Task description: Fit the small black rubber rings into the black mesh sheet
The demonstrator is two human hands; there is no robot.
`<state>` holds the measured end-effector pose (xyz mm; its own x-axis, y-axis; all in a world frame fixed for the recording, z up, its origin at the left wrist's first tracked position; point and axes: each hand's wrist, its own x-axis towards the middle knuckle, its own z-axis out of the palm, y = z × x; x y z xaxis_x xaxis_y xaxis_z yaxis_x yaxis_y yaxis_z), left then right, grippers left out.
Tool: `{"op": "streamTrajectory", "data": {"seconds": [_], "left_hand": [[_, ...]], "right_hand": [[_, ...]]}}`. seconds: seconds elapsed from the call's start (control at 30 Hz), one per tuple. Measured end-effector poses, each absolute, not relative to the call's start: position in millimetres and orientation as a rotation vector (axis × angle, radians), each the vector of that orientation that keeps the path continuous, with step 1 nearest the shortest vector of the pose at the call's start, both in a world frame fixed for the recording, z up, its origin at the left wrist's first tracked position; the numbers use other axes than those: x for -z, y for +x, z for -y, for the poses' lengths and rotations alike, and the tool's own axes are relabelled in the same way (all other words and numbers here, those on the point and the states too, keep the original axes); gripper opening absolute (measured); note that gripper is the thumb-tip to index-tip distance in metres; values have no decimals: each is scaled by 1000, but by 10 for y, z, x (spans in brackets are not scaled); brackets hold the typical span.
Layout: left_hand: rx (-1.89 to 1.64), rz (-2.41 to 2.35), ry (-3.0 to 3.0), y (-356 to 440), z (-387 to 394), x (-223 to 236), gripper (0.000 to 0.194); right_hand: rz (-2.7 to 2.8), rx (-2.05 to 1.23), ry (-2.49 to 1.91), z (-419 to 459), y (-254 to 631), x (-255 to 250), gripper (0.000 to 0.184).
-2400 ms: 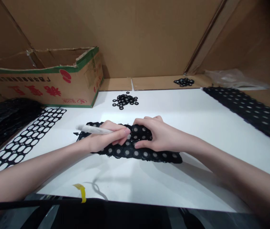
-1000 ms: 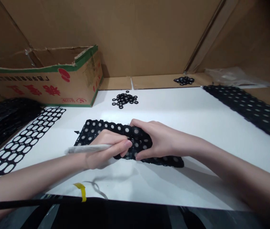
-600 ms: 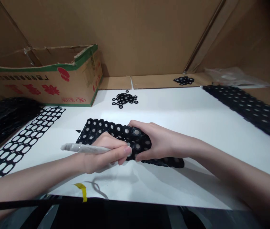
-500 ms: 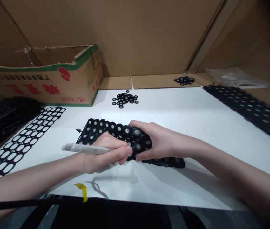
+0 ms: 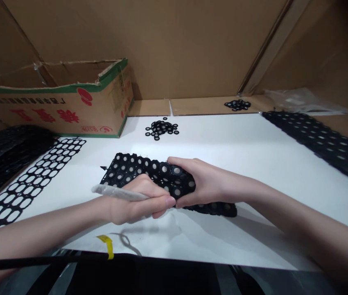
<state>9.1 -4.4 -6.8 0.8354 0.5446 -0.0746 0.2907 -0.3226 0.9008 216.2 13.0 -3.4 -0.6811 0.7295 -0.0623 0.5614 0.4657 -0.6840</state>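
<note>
My left hand is closed round a white, pen-like tool wrapped in film. Its working end is hidden behind my fingers, at the near edge of a black rubbery mesh strip with rows of pale-centred rings. My right hand grips that strip, bending it up between the thumb at the near edge and the fingers at the far edge. My two thumbs nearly meet. The strip's right end lies on the white table sheet behind my right thumb.
A small heap of black rings lies beyond the strip, another pile further back. At left are a carton, an open-hole black mesh and a dark stack. Another ring-filled mesh lies right. Yellow tape marks the front.
My left hand with the pen-like tool has moved from the strip's far rows to its near edge, lately shifting slightly right. My right hand keeps hold, the strip now bent up more.
</note>
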Motion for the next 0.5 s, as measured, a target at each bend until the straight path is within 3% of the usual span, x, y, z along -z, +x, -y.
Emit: {"op": "streamTrajectory", "data": {"seconds": [0.13, 0.27, 0.5], "left_hand": [[-366, -701, 1683, 64, -3, 91, 45], [-451, -800, 1694, 47, -173, 95, 48], [-606, -933, 1976, 66, -468, 148, 44]], "right_hand": [[2478, -988, -1125, -199, 2221, 1, 60], [2530, -965, -1105, -334, 2328, -36, 54], [2343, -793, -1212, -472, 2246, 176, 22]]}}
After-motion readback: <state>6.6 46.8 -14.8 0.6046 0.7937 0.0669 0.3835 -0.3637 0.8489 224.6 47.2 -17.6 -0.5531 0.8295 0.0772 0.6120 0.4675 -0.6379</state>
